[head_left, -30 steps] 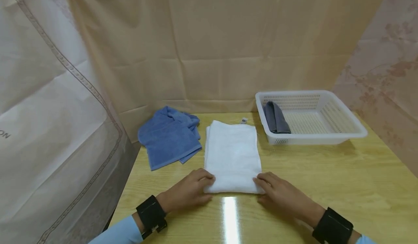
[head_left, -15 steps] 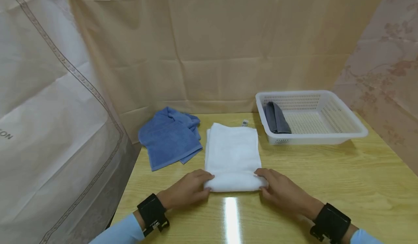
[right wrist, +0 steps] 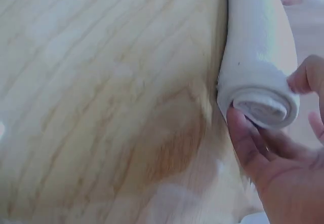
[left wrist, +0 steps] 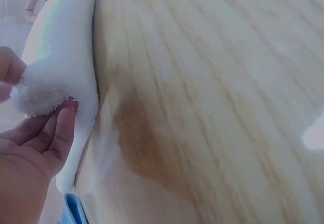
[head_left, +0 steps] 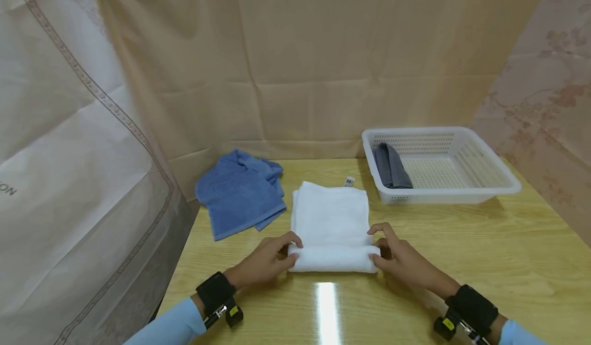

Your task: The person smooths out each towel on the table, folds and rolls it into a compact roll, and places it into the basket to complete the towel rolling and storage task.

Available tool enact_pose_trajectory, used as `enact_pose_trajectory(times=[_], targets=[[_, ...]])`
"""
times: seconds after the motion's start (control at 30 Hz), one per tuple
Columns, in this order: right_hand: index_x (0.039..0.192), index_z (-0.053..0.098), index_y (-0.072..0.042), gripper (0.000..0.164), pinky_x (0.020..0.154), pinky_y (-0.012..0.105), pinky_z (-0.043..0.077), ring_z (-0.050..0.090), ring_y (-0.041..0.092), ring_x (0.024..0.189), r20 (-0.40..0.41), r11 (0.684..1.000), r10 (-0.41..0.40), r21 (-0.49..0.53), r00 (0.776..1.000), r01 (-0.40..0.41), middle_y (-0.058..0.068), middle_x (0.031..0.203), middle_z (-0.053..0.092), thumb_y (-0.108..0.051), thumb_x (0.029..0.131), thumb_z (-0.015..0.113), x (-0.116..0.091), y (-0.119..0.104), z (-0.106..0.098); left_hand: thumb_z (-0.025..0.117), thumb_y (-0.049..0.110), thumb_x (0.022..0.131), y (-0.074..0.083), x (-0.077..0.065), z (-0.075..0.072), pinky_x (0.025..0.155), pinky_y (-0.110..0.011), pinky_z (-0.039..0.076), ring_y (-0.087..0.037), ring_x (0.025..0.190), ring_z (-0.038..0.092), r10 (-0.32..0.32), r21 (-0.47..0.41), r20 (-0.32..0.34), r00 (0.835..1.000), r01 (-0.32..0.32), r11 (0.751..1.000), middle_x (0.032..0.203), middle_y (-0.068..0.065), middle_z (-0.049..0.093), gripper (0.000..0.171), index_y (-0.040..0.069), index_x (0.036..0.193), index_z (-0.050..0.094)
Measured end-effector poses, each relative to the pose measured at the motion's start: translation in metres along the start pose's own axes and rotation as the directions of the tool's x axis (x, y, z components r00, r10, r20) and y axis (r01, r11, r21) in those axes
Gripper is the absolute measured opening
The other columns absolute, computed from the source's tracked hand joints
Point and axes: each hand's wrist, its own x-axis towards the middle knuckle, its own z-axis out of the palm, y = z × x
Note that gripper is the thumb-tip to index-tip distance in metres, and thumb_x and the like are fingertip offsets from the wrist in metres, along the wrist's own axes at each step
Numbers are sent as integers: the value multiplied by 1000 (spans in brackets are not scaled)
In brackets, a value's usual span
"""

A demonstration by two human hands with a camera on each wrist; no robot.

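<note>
A white towel (head_left: 330, 217) lies flat toward the back, its near edge wound into a thick roll (head_left: 334, 259) that runs left to right. My left hand (head_left: 268, 259) grips the left end of this roll, thumb low in front and index finger over the top. At the other end my right hand (head_left: 404, 260) holds the roll between thumb and bent fingers, the index finger lifted higher. Spiral layers show at the roll's end (right wrist: 263, 110) in the right wrist view. In the left wrist view the thumb (left wrist: 63, 133) presses into the fluffy end.
A crumpled blue towel (head_left: 244, 196) lies to the left on the wooden table (head_left: 461, 242). At the back right stands a white plastic basket (head_left: 452, 196) with a folded dark grey towel (head_left: 391, 165) at its left side. A beige cloth (head_left: 314, 68) hangs behind.
The near edge of the white towel has gone from flat to a thick roll between both hands. The flat part has shortened, and its far edge has come nearer.
</note>
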Motion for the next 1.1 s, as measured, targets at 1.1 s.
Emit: enact_pose_trajectory(times=[1.1], targets=[[123, 70, -11, 53, 91, 30, 55, 62, 22, 115, 8, 699, -440, -624, 898, 348, 9, 126, 61, -12, 75, 92, -6, 3, 9, 83, 30, 89, 7, -5, 5, 100, -32, 50, -19, 116, 61, 295, 557, 24, 955, -258, 789, 123, -5, 66, 49, 7, 131, 71]])
